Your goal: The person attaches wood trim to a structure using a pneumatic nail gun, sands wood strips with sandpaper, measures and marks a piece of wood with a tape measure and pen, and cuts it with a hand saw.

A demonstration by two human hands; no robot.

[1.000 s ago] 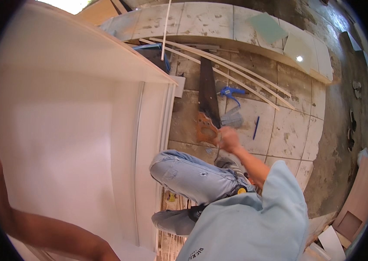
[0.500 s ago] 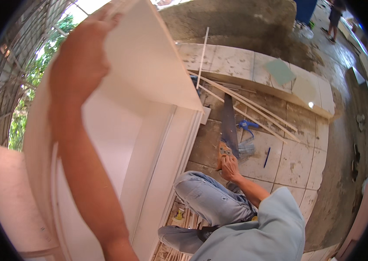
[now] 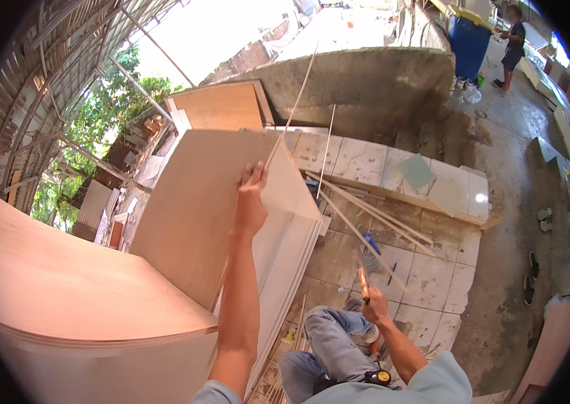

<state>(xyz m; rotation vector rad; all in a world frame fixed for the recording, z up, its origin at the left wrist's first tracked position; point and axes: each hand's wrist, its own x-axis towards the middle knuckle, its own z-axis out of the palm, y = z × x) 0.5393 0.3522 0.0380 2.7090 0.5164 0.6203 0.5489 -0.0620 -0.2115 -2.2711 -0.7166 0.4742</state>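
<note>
My left hand (image 3: 251, 202) lies over the front edge of an upright brown wooden panel (image 3: 190, 202), its fingers stretched out. The panel is part of a large cabinet carcass with a pale inside (image 3: 281, 236). From near my left fingertips a long thin strip (image 3: 302, 91) runs upward past the panel's corner. In my right hand (image 3: 375, 308), closed round the wooden handle, is a handsaw (image 3: 364, 281). Its blade points away and is seen nearly edge-on, above the tiled floor beside my knee.
Wooden strips (image 3: 372, 212) lean across the floor tiles, with a blue pen (image 3: 392, 273) and a blue tool (image 3: 371, 241) near them. A low tiled ledge (image 3: 359, 161) stands beyond. A curved plywood piece (image 3: 83, 276) is at left. A person (image 3: 514, 47) stands far right beside a blue bin (image 3: 468, 44).
My right hand has lifted the handsaw off the floor, turning its blade edge-on. My left hand has moved right and lower in view, onto the panel's edge. The view has tilted up.
</note>
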